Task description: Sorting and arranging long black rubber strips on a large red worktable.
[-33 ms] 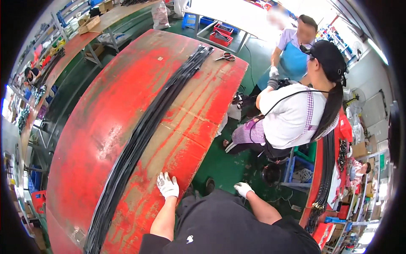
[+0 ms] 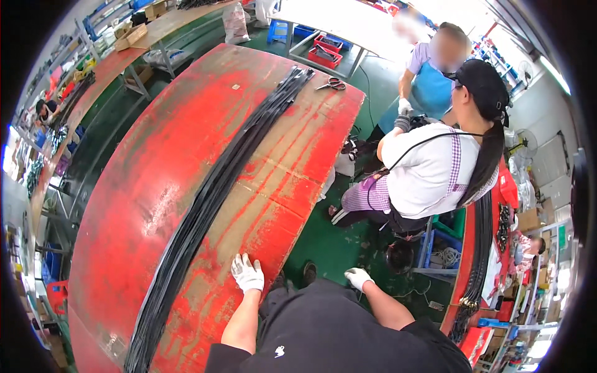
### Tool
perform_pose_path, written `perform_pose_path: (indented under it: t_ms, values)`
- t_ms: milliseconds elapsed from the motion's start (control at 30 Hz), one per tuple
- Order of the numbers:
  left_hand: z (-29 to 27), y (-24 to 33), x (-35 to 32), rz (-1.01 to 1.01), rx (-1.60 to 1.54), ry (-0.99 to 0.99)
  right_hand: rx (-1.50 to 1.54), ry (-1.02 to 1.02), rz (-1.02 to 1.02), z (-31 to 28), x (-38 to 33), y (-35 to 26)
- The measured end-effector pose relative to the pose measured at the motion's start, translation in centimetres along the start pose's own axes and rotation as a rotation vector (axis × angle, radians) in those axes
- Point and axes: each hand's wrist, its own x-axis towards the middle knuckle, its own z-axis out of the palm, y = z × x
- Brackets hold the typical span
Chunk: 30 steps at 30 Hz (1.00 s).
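Note:
My left hand (image 2: 247, 273), in a white glove, lies flat near the right edge of a worn red table (image 2: 186, 130), its fingers spread and holding nothing. Left of it, a long bundle of thin black strips (image 2: 208, 199) runs the length of the tabletop, apart from my fingers. Scissors (image 2: 332, 84) with dark handles rest near the table's far right corner, beyond the bundle's far end. My right hand (image 2: 358, 278), also gloved in white, hangs over the green floor off the table. Its fingers are curled together, and no object shows in them.
Close on the right stand a person in a white top (image 2: 429, 161) and another in a blue apron (image 2: 432, 90). Behind them, black strips hang along a red bench (image 2: 457, 311). Red bins (image 2: 324, 56) sit under a white table at the back. A blue crate (image 2: 444, 248) holds rope.

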Motion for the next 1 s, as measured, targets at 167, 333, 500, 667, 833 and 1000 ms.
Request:
perform_pose_path:
  t_ms: [167,333,500,667,833,1000]
  values:
    - [0.5,-1.1,1.9,0.110,0.020,0.062,0.134,0.007,0.055,0.9,0.2,-1.0]
    - [1.4,-2.0,5.3,0.296,0.078,0.098,0.177,0.077,0.067,2.0,-0.1,0.8]
    - [1.0,-1.7,6.2,0.296,0.042,0.086,0.240,0.162,0.143,2.7,-3.5,0.9]
    - [1.1,-1.9,6.4,0.290,0.031,0.092,0.301,0.177,0.288,3.4,-6.2,-1.4]
    - [0.9,-2.0,6.7,0.287,0.024,0.083,0.284,0.192,0.279,3.9,-5.3,-2.7]
    - [0.8,-1.9,6.8,0.281,0.004,0.071,0.300,0.177,0.208,3.4,-4.4,-5.0]
